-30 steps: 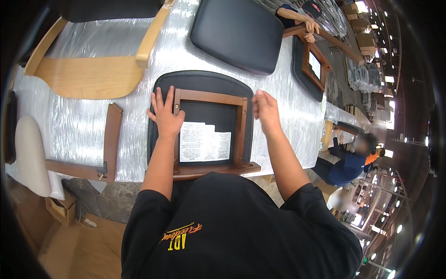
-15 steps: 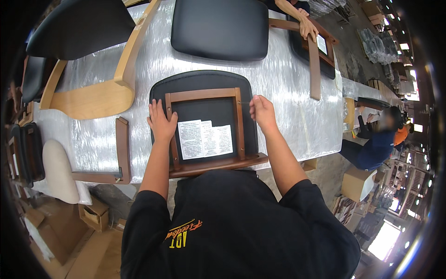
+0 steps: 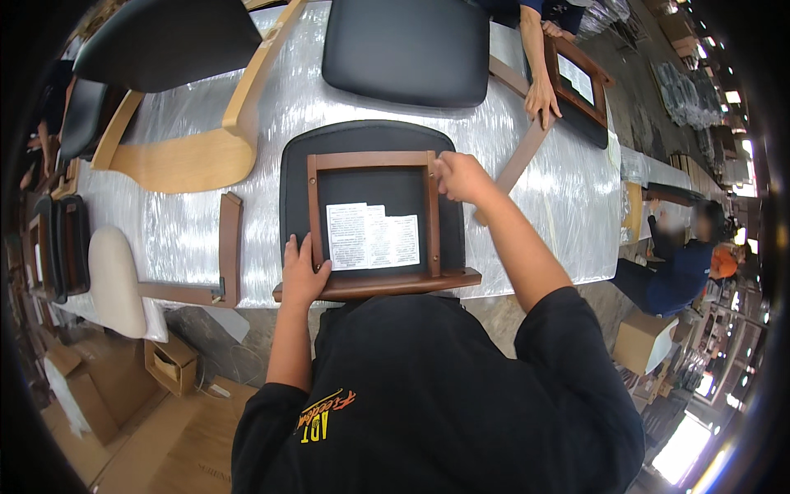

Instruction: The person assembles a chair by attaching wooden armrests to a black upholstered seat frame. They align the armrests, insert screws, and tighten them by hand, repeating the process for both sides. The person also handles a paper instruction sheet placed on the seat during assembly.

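A dark brown wooden frame lies on a black padded chair seat, with white printed sheets inside it. My left hand rests at the frame's lower left corner, fingers apart, thumb over the inner edge. At the upper right corner my right hand is closed beside the side rail, where a bolt sits. A thin rod-like tool ran from its fingers to that rail a moment before; the fingers now mostly hide it.
A black cushion lies beyond the seat. Light wood chair parts, a brown angled piece and a beige pad are at left. A co-worker's hand holds a brown wooden leg at far right. Cardboard boxes stand below.
My left hand has slid down the left rail to the lower corner. My right hand has turned and come closer to the right rail. The co-worker's wooden leg has swung.
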`<state>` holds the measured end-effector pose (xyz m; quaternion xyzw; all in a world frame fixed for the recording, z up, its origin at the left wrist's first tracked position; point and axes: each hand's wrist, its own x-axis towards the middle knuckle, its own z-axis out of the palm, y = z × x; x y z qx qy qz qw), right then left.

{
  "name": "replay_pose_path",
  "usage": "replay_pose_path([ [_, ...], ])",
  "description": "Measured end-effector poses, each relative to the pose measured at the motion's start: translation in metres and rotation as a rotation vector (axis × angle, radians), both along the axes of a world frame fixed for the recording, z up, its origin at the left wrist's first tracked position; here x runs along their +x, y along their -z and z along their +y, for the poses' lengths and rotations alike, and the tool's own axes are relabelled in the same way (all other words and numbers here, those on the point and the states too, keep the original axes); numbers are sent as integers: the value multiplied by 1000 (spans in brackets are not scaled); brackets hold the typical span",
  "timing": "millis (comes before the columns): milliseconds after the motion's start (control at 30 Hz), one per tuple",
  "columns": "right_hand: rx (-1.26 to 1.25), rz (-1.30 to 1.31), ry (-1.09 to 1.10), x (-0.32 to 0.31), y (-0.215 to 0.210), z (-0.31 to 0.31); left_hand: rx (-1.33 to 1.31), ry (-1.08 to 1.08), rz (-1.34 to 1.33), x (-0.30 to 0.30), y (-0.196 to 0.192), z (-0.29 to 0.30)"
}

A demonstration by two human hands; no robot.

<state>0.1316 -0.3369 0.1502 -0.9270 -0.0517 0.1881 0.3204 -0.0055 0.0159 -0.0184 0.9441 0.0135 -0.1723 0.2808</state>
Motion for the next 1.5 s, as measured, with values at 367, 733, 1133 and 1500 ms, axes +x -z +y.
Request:
replay_pose_path([
  [367, -342, -59, -532, 15, 40, -34, 45, -38, -58, -7, 6, 2],
  [733, 327, 354, 566, -1, 60, -18, 69, -80, -52, -9, 1, -2],
  [1133, 127, 609, 670, 22, 75, -25, 71, -115, -35, -9, -4, -4],
  [1500, -790, 89, -213, 16, 41, -3, 43, -139, -48, -6, -4, -7],
])
